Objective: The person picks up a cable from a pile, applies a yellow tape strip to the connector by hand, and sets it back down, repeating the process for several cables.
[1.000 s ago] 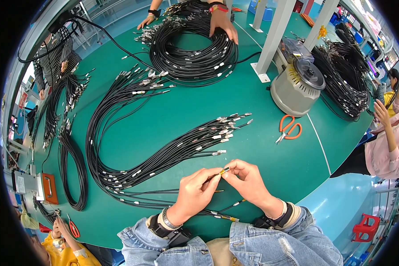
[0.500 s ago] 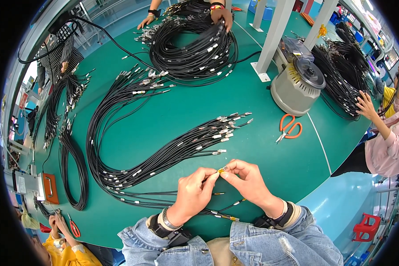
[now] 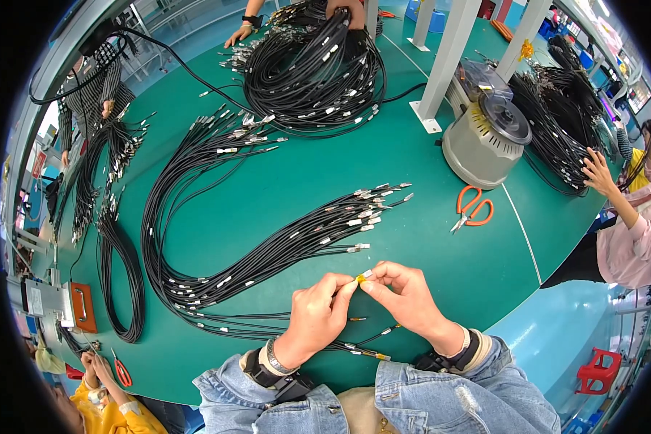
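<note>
Both my hands are closed in a pinch and meet at a small cable end [image 3: 362,278] with a yellow wrap and a pale tip. My left hand [image 3: 317,309] grips its left side between thumb and fingers. On the other side, my right hand [image 3: 406,295] pinches it near the tip. The cable behind it is hidden by my hands. Below and between my wrists lie more black cable ends with yellow parts [image 3: 372,354]. A long curved bundle of black cables [image 3: 267,253], with white tags and metal connectors, lies just beyond my left hand.
Orange-handled snips [image 3: 473,210] lie right of the bundle, before a grey round machine [image 3: 484,141]. A metal post [image 3: 445,72] stands on the green table [image 3: 441,253]. Co-workers handle a cable coil [image 3: 311,79] at the back and a cable heap [image 3: 557,130] at the right.
At the back, a co-worker's hand has pulled part of the cable coil up and away. My own hands have hardly moved and keep their pinch on the cable end.
</note>
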Motion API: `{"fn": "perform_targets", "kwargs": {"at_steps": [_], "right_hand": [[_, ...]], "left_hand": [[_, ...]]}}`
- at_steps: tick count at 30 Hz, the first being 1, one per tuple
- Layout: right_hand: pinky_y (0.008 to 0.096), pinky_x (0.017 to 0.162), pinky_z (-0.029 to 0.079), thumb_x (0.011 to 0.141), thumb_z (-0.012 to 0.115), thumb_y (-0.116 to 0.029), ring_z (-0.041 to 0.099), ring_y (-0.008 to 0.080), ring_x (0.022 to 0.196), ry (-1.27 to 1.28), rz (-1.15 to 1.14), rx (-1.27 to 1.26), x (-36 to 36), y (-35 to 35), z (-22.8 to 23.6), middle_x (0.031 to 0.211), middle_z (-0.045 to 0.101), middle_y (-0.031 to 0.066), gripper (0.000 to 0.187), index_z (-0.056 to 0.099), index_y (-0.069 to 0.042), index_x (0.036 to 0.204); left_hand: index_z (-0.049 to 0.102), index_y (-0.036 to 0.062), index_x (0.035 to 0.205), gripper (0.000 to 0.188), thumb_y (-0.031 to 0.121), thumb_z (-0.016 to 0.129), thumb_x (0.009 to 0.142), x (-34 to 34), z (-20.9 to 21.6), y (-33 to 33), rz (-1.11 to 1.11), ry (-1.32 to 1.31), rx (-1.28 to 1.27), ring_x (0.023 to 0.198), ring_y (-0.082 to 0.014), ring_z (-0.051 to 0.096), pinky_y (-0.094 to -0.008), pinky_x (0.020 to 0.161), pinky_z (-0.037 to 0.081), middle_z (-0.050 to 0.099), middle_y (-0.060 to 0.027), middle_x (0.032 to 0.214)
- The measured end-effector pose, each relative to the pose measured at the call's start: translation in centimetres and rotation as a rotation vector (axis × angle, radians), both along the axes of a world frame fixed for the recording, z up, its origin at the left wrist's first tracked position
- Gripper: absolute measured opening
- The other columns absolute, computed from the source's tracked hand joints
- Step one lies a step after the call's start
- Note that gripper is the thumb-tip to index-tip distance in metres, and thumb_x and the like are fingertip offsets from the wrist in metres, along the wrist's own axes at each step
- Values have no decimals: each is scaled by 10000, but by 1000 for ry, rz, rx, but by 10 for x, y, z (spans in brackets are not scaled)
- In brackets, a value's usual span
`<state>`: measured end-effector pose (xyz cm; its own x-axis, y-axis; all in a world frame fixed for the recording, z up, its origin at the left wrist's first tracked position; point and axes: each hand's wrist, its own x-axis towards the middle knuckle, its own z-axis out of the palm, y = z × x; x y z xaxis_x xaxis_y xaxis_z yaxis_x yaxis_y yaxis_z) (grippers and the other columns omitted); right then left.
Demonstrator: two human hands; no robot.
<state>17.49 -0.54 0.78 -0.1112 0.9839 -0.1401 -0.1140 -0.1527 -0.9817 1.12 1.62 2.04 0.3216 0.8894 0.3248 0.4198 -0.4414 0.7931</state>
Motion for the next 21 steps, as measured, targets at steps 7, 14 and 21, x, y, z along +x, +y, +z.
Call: {"fn": "perform_targets", "kwargs": {"at_steps": [7, 14, 21], "right_hand": [[215, 699, 438, 872, 595, -43, 532, 63, 800, -20, 27, -40, 2, 0, 5, 846, 567, 3, 69, 600, 11, 915], [235, 646, 426, 875, 593, -90, 519, 79, 730, -214, -21, 290, 0, 3, -1, 774, 561, 8, 112, 602, 19, 900], [231, 675, 431, 890, 564, -61, 523, 91, 751, 112, -51, 11, 5, 5, 1, 825, 557, 24, 107, 588, 31, 939]], "left_hand": [[562, 0, 816, 85, 57, 591, 872, -3, -2, 1, -55, -79, -129, 461, -58, 485, -219, 409, 365, 551, -26, 563], [564, 0, 849, 134, 102, 523, 925, -13, 12, 7, -288, -318, -671, 457, -21, 418, -190, 398, 308, 550, -1, 599], [565, -1, 884, 184, 149, 482, 951, -18, 11, 12, -286, -392, -823, 439, -22, 386, -183, 404, 290, 530, 0, 594]]}}
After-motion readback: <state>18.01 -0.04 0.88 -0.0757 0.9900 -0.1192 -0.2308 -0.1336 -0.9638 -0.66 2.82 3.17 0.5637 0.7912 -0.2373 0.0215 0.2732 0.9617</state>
